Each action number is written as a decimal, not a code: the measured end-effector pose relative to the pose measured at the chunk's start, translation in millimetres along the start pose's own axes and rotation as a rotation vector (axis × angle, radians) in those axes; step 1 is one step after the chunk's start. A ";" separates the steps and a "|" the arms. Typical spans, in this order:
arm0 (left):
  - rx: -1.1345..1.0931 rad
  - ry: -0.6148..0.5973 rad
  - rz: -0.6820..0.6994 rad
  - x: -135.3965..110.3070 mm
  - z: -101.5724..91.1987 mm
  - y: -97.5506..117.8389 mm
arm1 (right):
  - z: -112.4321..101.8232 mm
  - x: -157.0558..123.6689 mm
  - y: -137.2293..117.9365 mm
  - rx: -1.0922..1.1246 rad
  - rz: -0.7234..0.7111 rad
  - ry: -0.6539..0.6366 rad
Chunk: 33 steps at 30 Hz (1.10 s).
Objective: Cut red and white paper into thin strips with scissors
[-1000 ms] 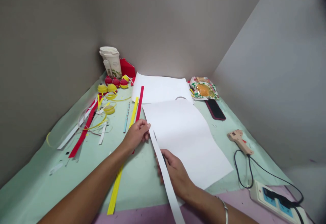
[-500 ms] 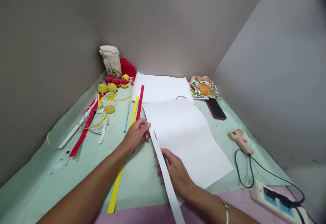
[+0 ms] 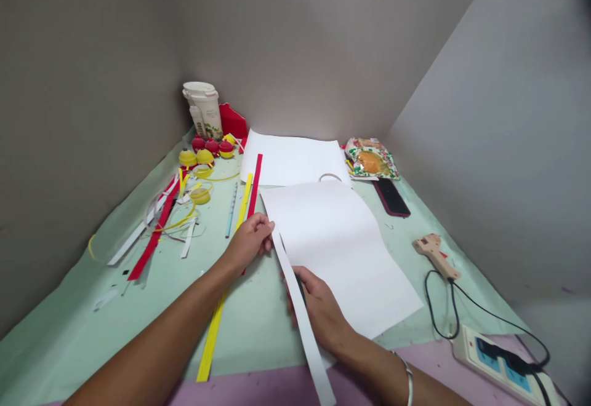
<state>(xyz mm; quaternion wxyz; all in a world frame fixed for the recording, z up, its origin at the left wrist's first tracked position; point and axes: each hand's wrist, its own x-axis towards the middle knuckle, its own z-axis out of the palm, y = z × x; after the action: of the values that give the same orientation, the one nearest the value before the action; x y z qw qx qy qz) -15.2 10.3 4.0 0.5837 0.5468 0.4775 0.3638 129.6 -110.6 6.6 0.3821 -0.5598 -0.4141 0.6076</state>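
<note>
"Watching remotely. What do I log for the hands?"

"Left hand (image 3: pixel 252 240) pinches the white strip (image 3: pixel 307 332) at the sheet's (image 3: pixel 337 240) left edge. Right hand (image 3: pixel 318 307), at the sheet's near-left side, is wrapped round a dark tool (image 3: pixel 300 286), probably scissors; mostly hidden from me. Strip trails along that same side, seemingly joined to the sheet at its far end."

"Risks?"

"I'd judge a tear or crooked edge, if the pinch tugs sideways or the sheet's curl shifts the slit. A nicked finger too: the tool's tip sits near the pinch."
</note>
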 end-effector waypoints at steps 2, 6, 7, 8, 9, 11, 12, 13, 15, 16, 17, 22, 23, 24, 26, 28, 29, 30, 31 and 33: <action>0.001 0.001 -0.003 0.3 0.3 -0.2 | -0.2 -0.2 0.3 -0.006 -0.005 0.000; 0.000 -0.008 -0.007 0.8 0.1 -0.7 | -0.3 -0.8 -0.6 -0.020 -0.005 0.006; 0.001 -0.009 -0.009 0.9 0.0 -0.8 | -0.3 -0.8 -0.9 -0.022 -0.006 0.008; 0.004 -0.008 -0.009 0.9 -0.2 -0.9 | -0.3 -0.7 -1.1 -0.023 -0.009 0.008; 0.007 -0.004 -0.009 0.8 -0.3 -1.0 | -0.4 -0.7 -1.1 -0.025 -0.013 0.008; 0.012 -0.001 -0.005 0.8 -0.5 -1.2 | -0.5 -0.6 -1.0 -0.025 -0.018 0.007; 0.014 -0.001 -0.002 0.8 -0.6 -1.4 | -0.6 -0.7 -0.8 -0.024 -0.018 0.007; 0.016 0.000 0.002 0.8 -0.6 -1.5 | -0.5 -0.9 -0.7 -0.023 -0.016 0.009; 0.020 0.000 0.005 1.1 -0.8 -1.9 | -0.3 -1.7 -0.8 -0.020 -0.007 0.013; 0.020 0.000 0.005 1.2 -0.9 -2.1 | -0.1 -2.1 -0.9 -0.019 -0.005 0.012; 0.021 0.001 0.004 1.4 -0.9 -2.3 | 0.0 -2.5 -1.0 -0.016 -0.005 0.011; 0.027 -0.006 0.004 1.3 -1.2 -2.2 | 0.3 -2.2 -2.1 -0.011 -0.010 0.009; 0.028 -0.008 0.004 1.0 -1.1 -1.9 | 0.2 -1.9 -2.4 -0.010 -0.011 0.010; 0.028 -0.009 0.003 0.7 -1.0 -1.5 | 0.1 -1.5 -2.8 -0.009 -0.013 0.010; 0.026 -0.013 0.002 -0.1 -0.7 -0.7 | 0.0 -1.2 -3.9 -0.003 -0.014 0.011; 0.020 -0.020 0.003 -0.8 -0.4 0.0 | -0.1 -1.5 -5.3 -0.005 -0.013 0.016; 0.016 -0.022 0.004 -1.1 -0.2 0.2 | 0.0 -1.7 -6.0 -0.009 -0.010 0.018; 0.011 -0.021 0.004 -1.3 0.0 0.4 | 0.1 -2.0 -6.6 -0.013 -0.008 0.020; 0.008 -0.020 0.002 -1.5 0.1 0.6 | 0.2 -2.2 -6.9 -0.017 -0.005 0.022; 0.005 -0.016 -0.001 -1.8 0.5 1.1 | 0.4 -2.2 -6.8 -0.019 0.003 0.022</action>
<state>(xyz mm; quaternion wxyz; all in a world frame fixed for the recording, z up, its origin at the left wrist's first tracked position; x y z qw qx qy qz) -15.1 8.7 5.3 0.5864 0.5508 0.4739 0.3580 129.3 -110.2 13.8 0.3807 -0.5706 -0.4147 0.5980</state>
